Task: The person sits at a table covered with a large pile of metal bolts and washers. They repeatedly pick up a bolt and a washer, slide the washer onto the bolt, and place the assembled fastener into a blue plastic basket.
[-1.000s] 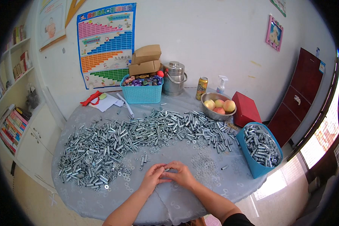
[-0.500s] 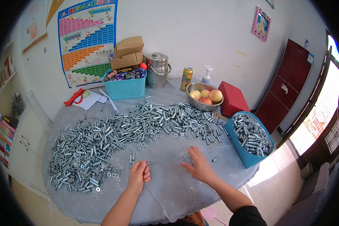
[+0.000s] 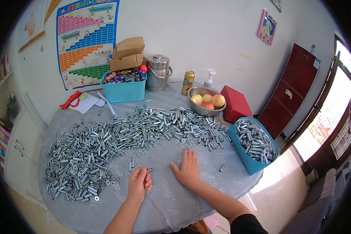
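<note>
My left hand [image 3: 139, 184] is closed at the front middle of the table, pinching a small metal bolt [image 3: 152, 169] that pokes out past its thumb toward the right. My right hand [image 3: 188, 171] is open, palm down over the tablecloth, with fingers pointing away from me and nothing seen in it. Flat washers [image 3: 210, 179] lie scattered beside and beyond the right hand. A wide heap of silvery metal sleeves [image 3: 101, 142] and washers curves across the table beyond both hands. A few loose sleeves [image 3: 131, 163] lie just past my left hand, and one sleeve [image 3: 222, 167] rests alone to the right.
A blue bin [image 3: 249, 165] full of metal sleeves stands at the right edge. Along the back are a turquoise basket [image 3: 123, 93], a steel canister [image 3: 158, 74], a yellow can [image 3: 188, 82], a spray bottle [image 3: 208, 79], a steel bowl [image 3: 204, 110] of peaches and a red box [image 3: 236, 103].
My right hand has moved left, nearer my left hand, and now lies flatter with fingers pointing forward. The left hand keeps the bolt. The whole view has shifted slightly.
</note>
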Available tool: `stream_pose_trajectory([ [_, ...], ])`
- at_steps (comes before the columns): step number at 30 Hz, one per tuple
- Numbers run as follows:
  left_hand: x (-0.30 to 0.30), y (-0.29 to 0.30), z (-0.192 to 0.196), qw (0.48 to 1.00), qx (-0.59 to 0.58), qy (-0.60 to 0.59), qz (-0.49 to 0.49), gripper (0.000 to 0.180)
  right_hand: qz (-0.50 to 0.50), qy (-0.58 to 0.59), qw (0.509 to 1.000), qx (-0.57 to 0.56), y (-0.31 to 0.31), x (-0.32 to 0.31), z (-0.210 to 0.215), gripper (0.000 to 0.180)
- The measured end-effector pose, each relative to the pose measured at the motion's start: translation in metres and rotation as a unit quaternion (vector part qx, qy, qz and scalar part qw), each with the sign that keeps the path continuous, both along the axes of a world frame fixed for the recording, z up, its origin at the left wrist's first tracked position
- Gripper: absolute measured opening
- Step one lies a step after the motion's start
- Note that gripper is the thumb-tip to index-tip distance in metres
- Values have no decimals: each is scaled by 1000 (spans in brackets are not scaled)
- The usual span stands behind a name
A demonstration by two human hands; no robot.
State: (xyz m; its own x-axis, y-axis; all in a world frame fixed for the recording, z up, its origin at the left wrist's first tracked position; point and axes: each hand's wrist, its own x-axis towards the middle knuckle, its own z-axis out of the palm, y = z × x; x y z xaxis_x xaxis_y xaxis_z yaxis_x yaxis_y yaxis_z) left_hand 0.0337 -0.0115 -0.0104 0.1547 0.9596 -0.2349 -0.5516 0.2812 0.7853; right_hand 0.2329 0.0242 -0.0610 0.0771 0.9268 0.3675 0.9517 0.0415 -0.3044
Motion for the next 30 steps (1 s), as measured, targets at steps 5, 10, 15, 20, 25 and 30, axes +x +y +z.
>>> stream_pose_trajectory([
  [5,-1,0,-3,1000,11,17,9,18,90,151,984,20,33,-43,-12,72],
  [10,-6,5,-13,999,20,18,24,18,182,207,958,76,29,-61,7,66],
  [15,-8,4,-11,999,22,19,39,18,76,119,990,21,-50,0,33,70],
  [20,-4,2,-5,999,18,13,26,19,-68,-31,992,-98,-119,59,20,82],
  [25,-1,0,-2,1000,15,16,16,18,-44,-50,992,-103,-89,31,15,85],
  [30,-4,3,-1,999,19,19,40,18,-16,-27,997,-64,-45,-13,8,83],
])
